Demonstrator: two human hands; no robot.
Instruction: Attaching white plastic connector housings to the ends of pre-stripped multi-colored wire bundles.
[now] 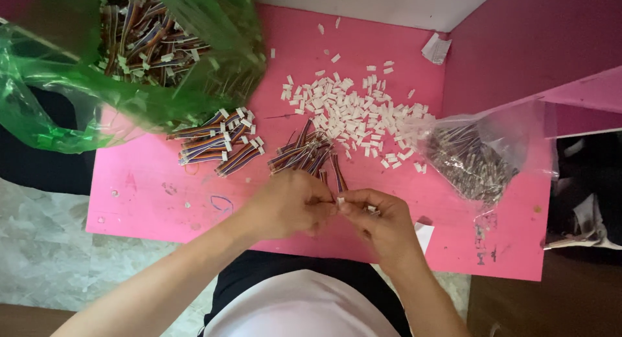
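Note:
My left hand and my right hand meet near the front edge of a pink table. The left hand pinches a short multicoloured ribbon cable that runs up and away from the fingers. The right hand's fingertips hold a small white plastic connector against the cable's end. Just beyond the hands lies a loose bundle of the same cables. Behind it spreads a pile of small white connectors.
A group of cables with white connectors fitted lies at centre left. A green plastic bag full of cables sits at the back left. A clear bag of small parts lies at right. A pink wall rises at right.

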